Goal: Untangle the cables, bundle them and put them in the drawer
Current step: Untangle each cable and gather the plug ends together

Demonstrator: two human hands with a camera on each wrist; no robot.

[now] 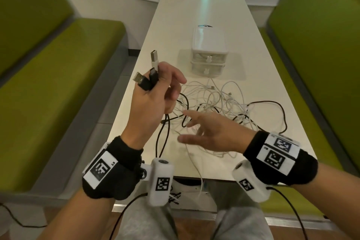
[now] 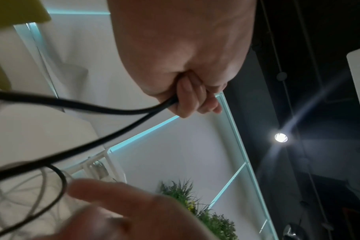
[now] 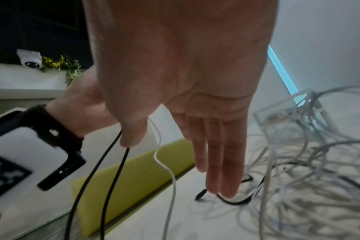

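Observation:
A tangle of white cables [image 1: 218, 99] and black cables [image 1: 272, 107] lies on the white table [image 1: 204, 11], in front of a small white drawer unit [image 1: 208, 52]. My left hand [image 1: 153, 91] is raised above the table's left edge and grips several cable ends: a white USB plug [image 1: 154, 57] and black plugs [image 1: 144, 81] stick up out of it. Black cables [image 2: 76, 104] run down from its curled fingers [image 2: 190, 99]. My right hand [image 1: 206, 132] hovers over the near side of the tangle, fingers [image 3: 216, 164] straight and spread, holding nothing.
Green upholstered benches [image 1: 48, 76] flank the table on both sides [image 1: 311, 48]. A white cable [image 1: 196, 167] hangs over the table's near edge toward my lap. The drawer unit has two stacked drawers, both closed. A plant [image 2: 206, 209] shows in the left wrist view.

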